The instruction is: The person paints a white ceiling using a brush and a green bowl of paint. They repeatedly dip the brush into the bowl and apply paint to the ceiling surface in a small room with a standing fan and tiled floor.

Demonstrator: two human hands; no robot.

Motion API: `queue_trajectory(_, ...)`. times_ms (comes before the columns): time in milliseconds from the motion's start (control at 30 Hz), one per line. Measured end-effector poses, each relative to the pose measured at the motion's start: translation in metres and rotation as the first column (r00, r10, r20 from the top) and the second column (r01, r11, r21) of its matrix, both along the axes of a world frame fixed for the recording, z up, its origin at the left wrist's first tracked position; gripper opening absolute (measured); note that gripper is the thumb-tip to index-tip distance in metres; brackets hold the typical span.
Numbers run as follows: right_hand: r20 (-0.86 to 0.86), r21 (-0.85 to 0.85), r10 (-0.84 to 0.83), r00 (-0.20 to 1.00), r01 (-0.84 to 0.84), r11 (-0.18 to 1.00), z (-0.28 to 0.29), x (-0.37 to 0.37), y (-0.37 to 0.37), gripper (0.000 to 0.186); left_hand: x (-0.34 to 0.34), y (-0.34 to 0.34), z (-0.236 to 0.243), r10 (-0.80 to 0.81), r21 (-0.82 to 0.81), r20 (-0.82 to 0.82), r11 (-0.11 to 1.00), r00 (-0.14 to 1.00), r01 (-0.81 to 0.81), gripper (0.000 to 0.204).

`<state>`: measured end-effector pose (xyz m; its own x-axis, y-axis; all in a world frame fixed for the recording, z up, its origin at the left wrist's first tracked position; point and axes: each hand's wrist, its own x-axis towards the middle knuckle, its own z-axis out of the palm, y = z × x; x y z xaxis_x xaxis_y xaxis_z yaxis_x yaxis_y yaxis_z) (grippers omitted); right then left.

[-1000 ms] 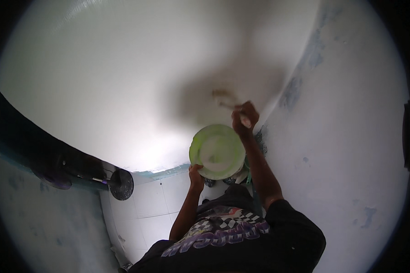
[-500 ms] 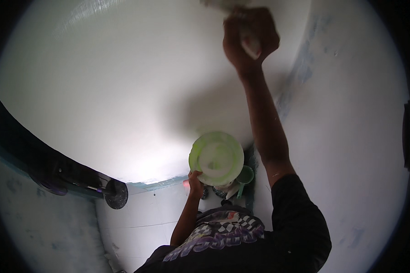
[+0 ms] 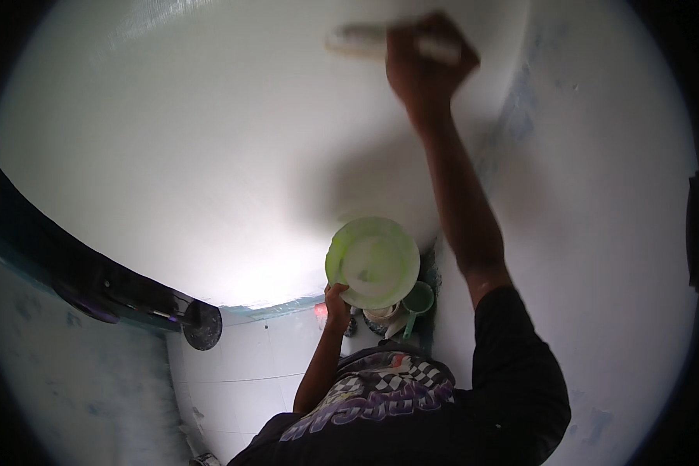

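My right hand is raised high against the pale wall, its arm stretched forward. The fingers are closed around a pale, flat hand tool whose end sticks out to the left. Motion blurs it, so I cannot tell whether it is a brush or a scraper. Lower down, my left hand grips the near-left rim of a round light-green plate. White smears cover the plate's middle. Its face is turned up toward me, and the left fingers are mostly hidden beneath it.
The large whitish wall curves ahead, with wet-looking streaks at upper left. A patchy blue-white wall stands on the right. Beneath the plate are a green dipper and a whitish container. A dark bar-like object juts in from the left above white tiles.
My right hand has shifted slightly, and the tool has come lower, showing more of its length. The left hand and plate have moved slightly up and to the right.
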<state>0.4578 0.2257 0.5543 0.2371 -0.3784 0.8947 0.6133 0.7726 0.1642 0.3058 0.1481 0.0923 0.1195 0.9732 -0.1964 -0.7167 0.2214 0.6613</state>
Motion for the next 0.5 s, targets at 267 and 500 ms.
queue_trajectory(267, 0.104, 0.294, -0.140, 0.985, 0.104, 0.950, 0.021, -0.018, -0.004, 0.017, 0.003, 0.003, -0.006, 0.020, -0.032, -0.018, 0.999, 1.000, -0.021, 0.044)
queue_trajectory(500, 0.057, -0.461, 0.012, 0.998, 0.015, 0.887, -0.207, 0.000, -0.040, 0.013, 0.004, 0.004, -0.011, -0.007, -0.019, -0.067, 1.000, 0.998, 0.005, 0.051)
